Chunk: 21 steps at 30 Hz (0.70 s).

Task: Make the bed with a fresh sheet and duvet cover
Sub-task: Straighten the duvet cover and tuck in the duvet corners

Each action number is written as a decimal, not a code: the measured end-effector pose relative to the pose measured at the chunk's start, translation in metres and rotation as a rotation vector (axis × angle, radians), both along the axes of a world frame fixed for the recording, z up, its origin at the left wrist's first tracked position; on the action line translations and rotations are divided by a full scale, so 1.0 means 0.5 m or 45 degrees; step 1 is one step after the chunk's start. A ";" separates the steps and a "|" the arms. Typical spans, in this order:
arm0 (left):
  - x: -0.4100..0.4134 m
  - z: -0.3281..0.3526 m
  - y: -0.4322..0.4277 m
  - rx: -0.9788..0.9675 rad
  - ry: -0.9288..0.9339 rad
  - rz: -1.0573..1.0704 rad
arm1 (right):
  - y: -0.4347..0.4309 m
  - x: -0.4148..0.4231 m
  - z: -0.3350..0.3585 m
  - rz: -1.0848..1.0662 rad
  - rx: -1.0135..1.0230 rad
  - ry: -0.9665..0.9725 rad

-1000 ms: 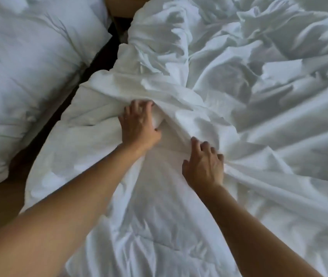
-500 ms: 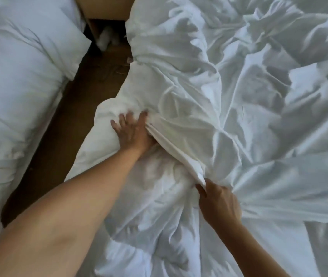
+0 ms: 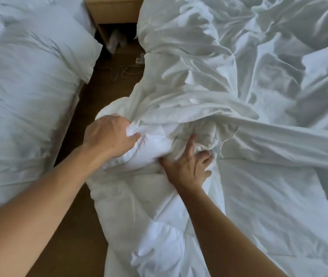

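A rumpled white duvet cover point(image 3: 209, 80) lies bunched over the bed on the right. Below it the quilted white duvet point(image 3: 143, 200) spills over the bed's left edge. My left hand point(image 3: 109, 136) grips a bunched handful of white fabric at the cover's edge. My right hand point(image 3: 189, 164) is just to its right, forefinger stretched up and the other fingers curled into the gathered fabric. Which layer each hand holds is unclear.
A second bed with white bedding point(image 3: 25, 86) fills the left. Between the beds runs a narrow strip of brown floor point(image 3: 99, 100) with thin cables point(image 3: 127, 70). A wooden nightstand point(image 3: 115, 9) stands at the far end of the gap.
My left hand went from lying flat on the duvet to gripping a bunch of fabric. My right hand shifted up and left, closer to the left hand.
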<state>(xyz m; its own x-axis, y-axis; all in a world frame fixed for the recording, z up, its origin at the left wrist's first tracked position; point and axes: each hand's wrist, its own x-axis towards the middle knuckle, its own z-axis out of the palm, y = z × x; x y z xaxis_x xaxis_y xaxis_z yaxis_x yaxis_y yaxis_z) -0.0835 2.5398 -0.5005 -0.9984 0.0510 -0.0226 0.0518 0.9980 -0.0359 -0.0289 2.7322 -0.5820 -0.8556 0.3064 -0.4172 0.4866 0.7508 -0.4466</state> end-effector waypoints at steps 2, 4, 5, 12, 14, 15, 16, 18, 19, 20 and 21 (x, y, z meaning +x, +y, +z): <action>-0.019 -0.012 -0.031 -0.187 -0.231 -0.172 | -0.008 -0.033 -0.026 0.159 0.202 -0.126; -0.028 -0.059 -0.060 -0.059 -0.620 -0.167 | -0.017 -0.043 -0.048 0.427 0.465 -0.273; -0.036 -0.090 -0.083 0.077 -0.724 -0.109 | -0.031 -0.045 -0.060 0.528 0.597 -0.290; -0.091 -0.171 -0.208 0.966 -0.336 0.168 | -0.118 -0.109 -0.071 0.270 0.220 0.402; -0.112 -0.168 -0.232 0.967 -0.130 0.160 | -0.125 -0.158 -0.082 0.195 -0.053 0.034; -0.122 -0.166 -0.241 0.893 0.000 0.139 | -0.128 -0.177 -0.080 0.139 -0.173 -0.053; -0.132 -0.163 -0.249 0.791 0.112 0.108 | -0.137 -0.191 -0.076 0.068 -0.296 -0.058; -0.146 -0.157 -0.263 0.667 0.224 0.053 | -0.161 -0.202 -0.077 -0.093 -0.467 0.055; -0.153 -0.155 -0.268 0.651 0.232 0.031 | -0.169 -0.204 -0.085 -0.166 -0.484 0.134; -0.159 -0.153 -0.273 0.638 0.215 0.002 | -0.172 -0.207 -0.096 -0.239 -0.497 0.215; -0.165 -0.152 -0.277 0.617 0.179 -0.040 | -0.173 -0.211 -0.107 -0.295 -0.520 0.285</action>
